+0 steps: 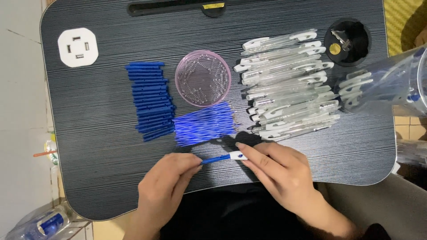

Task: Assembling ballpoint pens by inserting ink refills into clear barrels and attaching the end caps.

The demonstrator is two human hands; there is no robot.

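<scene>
Blue, thin plastic pen refill (216, 158) lay low-centre in frame, pinched between left hand (165, 184) and right hand (278, 171); seemingly light, slightly bendy, best gripped at its ends.

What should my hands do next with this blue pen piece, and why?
Probably keep pushing the blue refill deeper into the clear barrel tip. The left hand pinches the refill's end, the right hand holds the tip, and much of the refill is exposed between them.
</scene>
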